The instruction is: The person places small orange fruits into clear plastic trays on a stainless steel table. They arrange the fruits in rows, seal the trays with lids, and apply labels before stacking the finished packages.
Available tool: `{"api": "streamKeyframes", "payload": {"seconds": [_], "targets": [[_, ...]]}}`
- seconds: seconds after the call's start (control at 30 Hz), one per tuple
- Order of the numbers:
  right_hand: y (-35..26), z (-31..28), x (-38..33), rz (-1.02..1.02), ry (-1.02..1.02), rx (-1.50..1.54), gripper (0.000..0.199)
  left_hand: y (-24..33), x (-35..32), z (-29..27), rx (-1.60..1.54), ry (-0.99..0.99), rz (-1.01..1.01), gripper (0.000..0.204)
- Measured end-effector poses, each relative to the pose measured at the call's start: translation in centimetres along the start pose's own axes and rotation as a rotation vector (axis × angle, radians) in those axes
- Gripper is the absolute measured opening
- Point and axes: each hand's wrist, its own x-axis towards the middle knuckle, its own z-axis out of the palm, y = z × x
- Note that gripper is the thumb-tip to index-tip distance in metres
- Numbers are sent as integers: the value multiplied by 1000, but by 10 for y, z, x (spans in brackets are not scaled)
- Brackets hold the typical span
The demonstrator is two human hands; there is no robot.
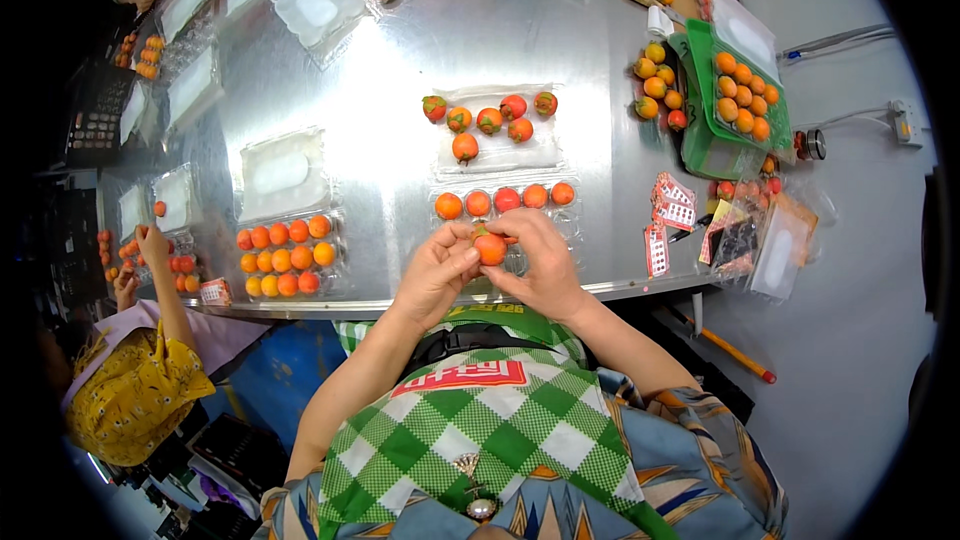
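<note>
Between the fingertips of both hands is an orange persimmon (pixel 490 250), with a bit of its green calyx showing at the top. My left hand (pixel 436 275) pinches it from the left, and my right hand (pixel 543 262) closes on it from the right. Just beyond my hands, a row of several persimmons (pixel 507 198) fills the far side of a clear plastic clamshell box (pixel 575 225); my hands partly hide the nearer cups. On its opened, padded lid (pixel 480 152) lie several loose persimmons (pixel 489 120) with green calyxes.
To the left stands an open clamshell full of persimmons (pixel 290 259). A green crate (pixel 700 145) holds a packed box at the right, near loose persimmons (pixel 655 85) and red-and-white sticker sheets (pixel 673 202). A co-worker in a yellow top (pixel 140 390) handles fruit at the far left.
</note>
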Motion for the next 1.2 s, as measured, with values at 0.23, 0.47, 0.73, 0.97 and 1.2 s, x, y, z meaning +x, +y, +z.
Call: {"api": "streamKeyframes", "payload": {"seconds": [0.23,0.47,0.73,0.97,1.2], "targets": [[14,-5,-12,951,-120,1229,33,4,0,4,337,112,182,25],[17,1,-18,1127,-160,1286,44,5,1,16,601,10,316,39],[24,-9,-19,1082,-116,1240,33,3,4,13,791,66,362,36],[65,-32,-27,431,-58,-175,31,-1,8,-5,570,240,365,27],[70,-21,-37,306,-148,-437,36,-3,10,-14,582,259,349,25]]}}
